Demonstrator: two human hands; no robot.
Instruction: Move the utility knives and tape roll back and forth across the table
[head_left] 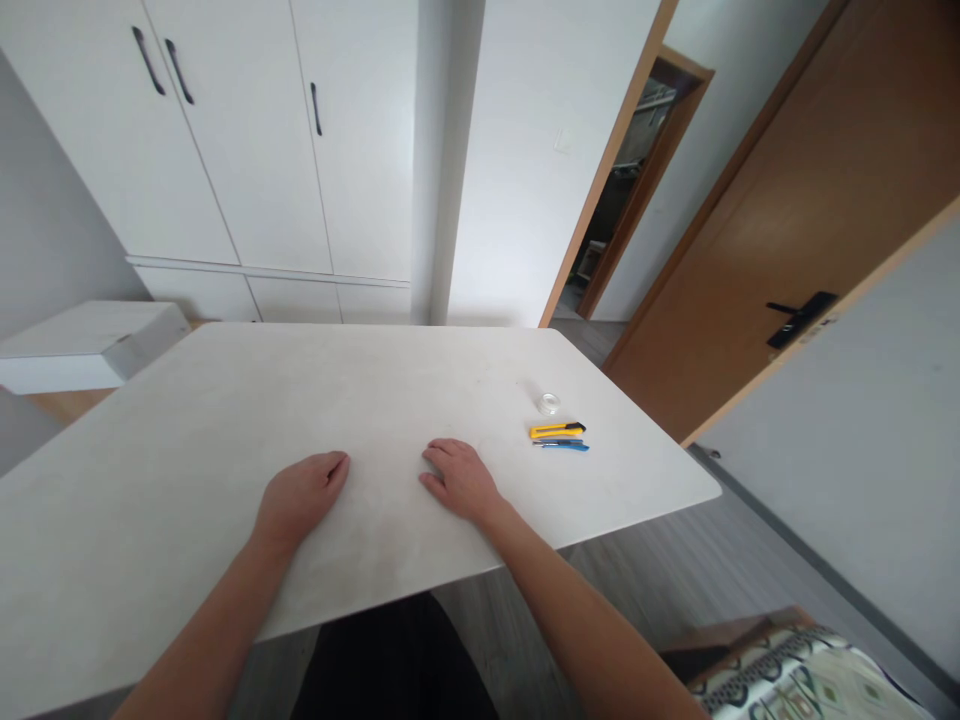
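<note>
On the white table [225, 400], my left hand [301, 497] rests on its side with the fingers curled in and the thumb against them; nothing shows in it. My right hand [459, 478] lies on the tabletop to the right, thumb and fingers a little apart, holding nothing. Beyond it to the right is a yellow utility knife [556, 430] with a black end. A slim blue tool [562, 444], perhaps a craft knife, lies alongside, on the side closer to me. Just behind the yellow knife sits a small clear roll [549, 404], which looks like tape.
A white box [82, 340] stands beyond the table's left edge. White cabinets [262, 150] line the far wall. At the right are a brown door [795, 190] and, lower down, a patterned cushion or cloth [817, 680] by the table's near right side.
</note>
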